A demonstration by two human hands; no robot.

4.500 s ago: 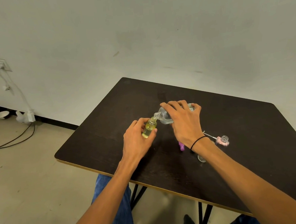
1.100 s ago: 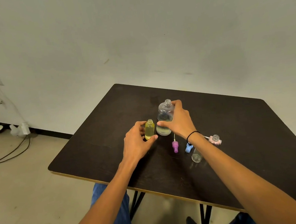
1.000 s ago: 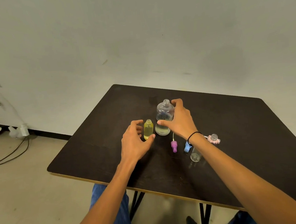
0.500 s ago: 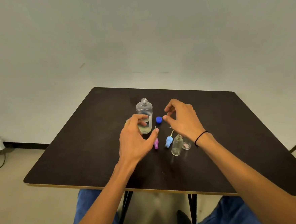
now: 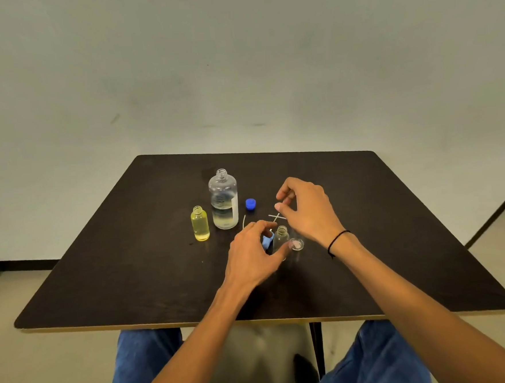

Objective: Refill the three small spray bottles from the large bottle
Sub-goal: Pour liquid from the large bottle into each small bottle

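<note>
The large clear bottle [image 5: 223,199] stands uncapped and partly filled at the table's middle. Left of it is a small bottle [image 5: 200,223] full of yellow liquid, also uncapped. My left hand [image 5: 247,260] curls round a small empty clear bottle [image 5: 280,236], thumb against its base, with a blue spray head [image 5: 267,240] inside the curve of the fingers. Another small pinkish bottle [image 5: 296,244] sits just right of it. My right hand [image 5: 312,214] hovers with loosely curled fingers over thin white dip tubes [image 5: 277,217], holding nothing I can see.
A blue cap [image 5: 250,204] lies right of the large bottle. The dark table [image 5: 130,259] stands against a plain wall. My knees in blue jeans [image 5: 144,366] show below its front edge.
My right hand let go of the large bottle and drew back to the right. My left hand left the yellow bottle and moved right to the small clear bottle. The view swung left.
</note>
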